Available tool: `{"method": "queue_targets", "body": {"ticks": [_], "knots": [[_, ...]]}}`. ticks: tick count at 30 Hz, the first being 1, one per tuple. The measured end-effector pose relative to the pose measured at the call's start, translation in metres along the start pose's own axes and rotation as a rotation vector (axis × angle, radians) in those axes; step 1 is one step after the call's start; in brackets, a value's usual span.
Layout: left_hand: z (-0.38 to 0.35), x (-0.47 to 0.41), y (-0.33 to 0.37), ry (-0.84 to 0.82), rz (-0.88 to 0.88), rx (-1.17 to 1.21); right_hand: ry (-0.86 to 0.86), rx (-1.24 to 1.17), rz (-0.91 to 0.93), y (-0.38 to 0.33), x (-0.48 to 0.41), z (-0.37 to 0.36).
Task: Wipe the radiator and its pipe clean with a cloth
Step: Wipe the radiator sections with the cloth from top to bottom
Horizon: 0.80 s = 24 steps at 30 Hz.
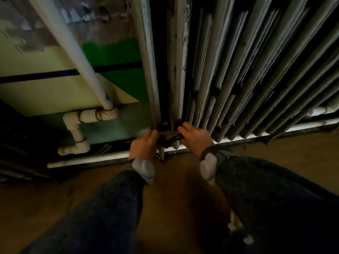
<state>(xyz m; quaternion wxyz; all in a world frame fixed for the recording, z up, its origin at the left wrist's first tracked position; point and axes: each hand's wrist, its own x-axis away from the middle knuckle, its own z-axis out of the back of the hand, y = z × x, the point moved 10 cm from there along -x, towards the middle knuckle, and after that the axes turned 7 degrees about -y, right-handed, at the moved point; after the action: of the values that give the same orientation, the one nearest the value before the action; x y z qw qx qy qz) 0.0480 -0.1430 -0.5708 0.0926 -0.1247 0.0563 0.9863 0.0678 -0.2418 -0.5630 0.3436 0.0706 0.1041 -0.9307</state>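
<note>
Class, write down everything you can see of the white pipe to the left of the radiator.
The white pipe looks plastic. It slants down before the green and cream wall to a joint, turns sideways through an elbow, drops, then bends again near the floor. Dark rings mark its fittings. Neither the left hand nor the right hand touches it.

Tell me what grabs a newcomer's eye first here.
The left hand and right hand meet at centre, both gripping a dark cloth at the foot of the radiator, whose grey columns fan across the upper right. A white pipe slants down the green wall at left.
</note>
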Motion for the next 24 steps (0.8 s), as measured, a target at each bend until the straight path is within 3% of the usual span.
{"method": "queue_targets", "body": {"ticks": [4, 8, 11, 12, 16, 18, 24], "knots": [[-0.034, 0.003, -0.005, -0.118, -0.031, -0.037, -0.294, 0.144, -0.078, 0.008, 0.004, -0.056], [-0.066, 0.016, -0.013, -0.273, 0.111, -0.065, -0.245, 0.061, -0.052, 0.004, 0.002, -0.072], [-0.100, 0.025, -0.018, -0.540, 0.226, -0.081, -0.404, 0.075, -0.115, 0.016, 0.009, -0.097], [-0.100, 0.027, -0.017, -0.553, 0.248, -0.058, -0.429, 0.103, -0.120, 0.018, 0.013, -0.102], [-0.118, 0.025, -0.016, -0.567, 0.288, -0.023, -0.437, 0.077, -0.194, 0.030, 0.018, -0.116], [-0.124, 0.025, -0.016, -0.576, 0.305, -0.024, -0.325, 0.119, -0.167, 0.029, 0.016, -0.112], [-0.147, 0.033, -0.026, -0.645, 0.397, 0.010, -0.274, 0.076, -0.150, 0.027, 0.012, -0.127]]}}
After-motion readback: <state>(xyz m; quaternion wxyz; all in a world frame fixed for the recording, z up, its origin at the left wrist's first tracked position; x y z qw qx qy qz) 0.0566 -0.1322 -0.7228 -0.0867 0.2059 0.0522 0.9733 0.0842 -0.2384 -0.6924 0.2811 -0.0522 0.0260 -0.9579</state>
